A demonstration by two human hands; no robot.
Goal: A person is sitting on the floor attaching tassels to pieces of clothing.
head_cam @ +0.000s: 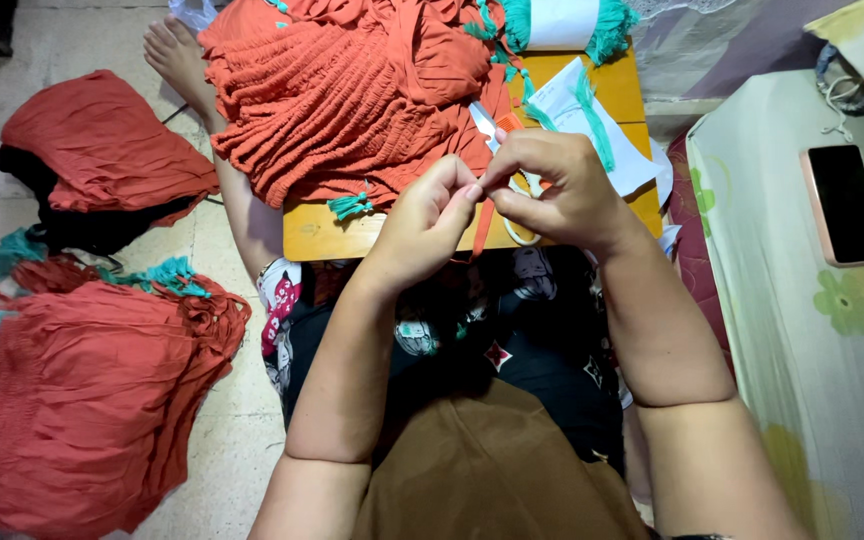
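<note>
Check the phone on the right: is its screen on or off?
Off. The phone lies flat, face up on the floral cloth, and its screen is uniformly black with nothing lit.

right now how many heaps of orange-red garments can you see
3: one heap on the wooden table above the hands, one on the floor at upper left, one at lower left. More may lie outside the frame.

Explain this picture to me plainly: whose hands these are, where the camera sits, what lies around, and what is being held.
No machine here: a person wears one camera on the head, looking down at their own hands. The left hand and right hand meet over a small wooden table, pinching a thin orange strip; pale-handled scissors sit under the right hand. Orange gathered cloth with teal tassels is heaped on the table, with more piles on the floor. A phone lies to the right.
</note>
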